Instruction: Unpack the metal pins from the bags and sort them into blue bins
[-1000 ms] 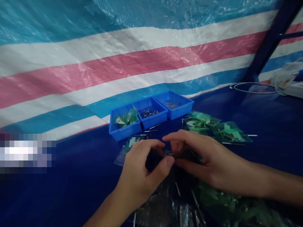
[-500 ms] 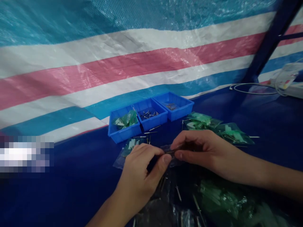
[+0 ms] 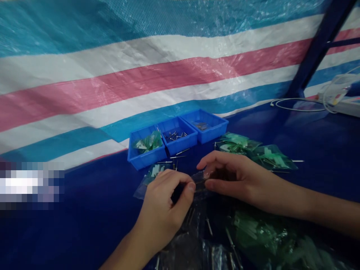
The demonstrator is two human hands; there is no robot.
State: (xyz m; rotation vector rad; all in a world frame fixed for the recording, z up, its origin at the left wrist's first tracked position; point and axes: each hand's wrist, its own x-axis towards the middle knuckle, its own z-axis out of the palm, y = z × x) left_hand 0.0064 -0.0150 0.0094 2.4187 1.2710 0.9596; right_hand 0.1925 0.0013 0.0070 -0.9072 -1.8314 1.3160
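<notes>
A small clear plastic bag (image 3: 200, 184) with thin dark pieces in it lies between my hands. My left hand (image 3: 171, 198) pinches its left edge between thumb and index finger. On the bag's right side is my right hand (image 3: 236, 178), thumb and fingers apart, the fingertips beside the bag. Left of my left hand, partly covered by it, rests a bag with white strips (image 3: 156, 170). Loose metal rivets (image 3: 209, 227) and more clear bags (image 3: 185, 249) lie below my hands.
Three blue bins (image 3: 147, 159) stand in a row at the back, holding a green bag, rivets and small pieces. Green bags (image 3: 271, 155) lie at the right, a larger green pile (image 3: 261, 236) at the lower right. A white cable (image 3: 298, 109) is at the far right.
My right thumb and index finger have spread apart, and more of the clear bag shows between my hands. My left thumb has drawn back slightly to the left.
</notes>
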